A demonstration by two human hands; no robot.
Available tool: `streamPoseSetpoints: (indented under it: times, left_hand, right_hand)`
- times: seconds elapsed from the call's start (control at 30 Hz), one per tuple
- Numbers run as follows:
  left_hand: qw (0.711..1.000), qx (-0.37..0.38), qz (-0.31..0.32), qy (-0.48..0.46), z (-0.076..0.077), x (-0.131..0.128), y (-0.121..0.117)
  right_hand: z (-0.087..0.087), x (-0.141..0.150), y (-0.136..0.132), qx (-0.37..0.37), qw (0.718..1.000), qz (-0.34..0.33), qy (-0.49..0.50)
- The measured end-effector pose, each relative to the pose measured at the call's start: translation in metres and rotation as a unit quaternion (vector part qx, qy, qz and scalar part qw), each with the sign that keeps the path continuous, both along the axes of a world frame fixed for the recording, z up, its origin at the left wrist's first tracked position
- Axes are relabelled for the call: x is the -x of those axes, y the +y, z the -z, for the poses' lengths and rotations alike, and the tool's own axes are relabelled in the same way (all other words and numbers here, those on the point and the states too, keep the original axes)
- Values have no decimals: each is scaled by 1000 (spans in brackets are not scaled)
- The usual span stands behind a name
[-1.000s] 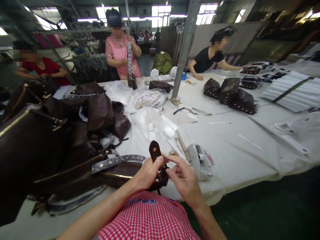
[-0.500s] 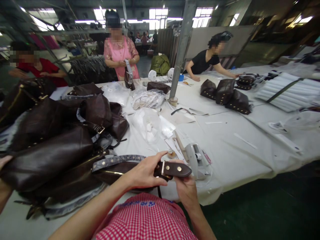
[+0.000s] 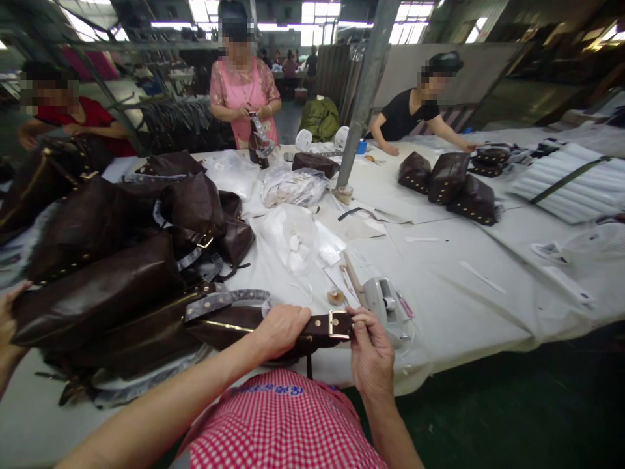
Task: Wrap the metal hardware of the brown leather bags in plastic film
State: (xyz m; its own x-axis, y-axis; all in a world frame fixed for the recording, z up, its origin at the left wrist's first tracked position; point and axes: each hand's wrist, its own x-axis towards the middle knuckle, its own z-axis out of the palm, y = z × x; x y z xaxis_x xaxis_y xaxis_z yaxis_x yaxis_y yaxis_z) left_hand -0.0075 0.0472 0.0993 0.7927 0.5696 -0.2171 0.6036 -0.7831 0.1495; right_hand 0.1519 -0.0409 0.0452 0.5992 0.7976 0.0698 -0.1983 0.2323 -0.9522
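A dark brown leather strap (image 3: 319,325) with gold studs and a gold buckle (image 3: 338,324) stretches between my hands, over the front edge of the table. My left hand (image 3: 286,331) is closed around the strap to the left of the buckle. At the buckle's right side, my right hand (image 3: 372,348) pinches the strap's end between thumb and fingers. The strap appears joined to a brown leather bag (image 3: 224,326) with a gold zip, lying partly under my left forearm. A plastic-wrapped studded handle (image 3: 229,298) rests on that bag.
Brown bags (image 3: 97,286) are piled at left, where another person's hand (image 3: 8,319) touches one. A tape dispenser (image 3: 383,303) stands just beyond my right hand. A metal post (image 3: 364,98) rises from the table. Three co-workers are across it, and more bags (image 3: 449,179) lie at right.
My right hand has moved from under the strap to pinch its end. The pointed tip no longer shows beyond the buckle. My left hand has closed over the strap and shifted slightly left.
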Motion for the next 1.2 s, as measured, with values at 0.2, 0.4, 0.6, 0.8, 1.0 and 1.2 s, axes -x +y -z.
streamPoseSetpoints:
  times: [0.2,0.4,0.6,0.8,1.0,1.2]
  left_hand:
    - [999,11,44,2,4,3,0]
    - [998,-23,48,25,10,7,-2]
    - [999,9,41,11,6,5,-11]
    - [999,-39,24,11,20,13,-22]
    - [987,-51,-148,20,13,31,41]
    - [901,-247,-354,-50,-17,90,104]
  right_hand:
    - [-5,3,-2,26,990,-105,-91]
    - [-1,3,-1,-11,997,-80,-12]
    - [13,2,-9,89,987,-111,-69]
    - [12,-20,-3,46,997,-49,-36]
    - [14,-36,-14,24,999,31,37]
    - [30,-57,-56,126,991,-4,41]
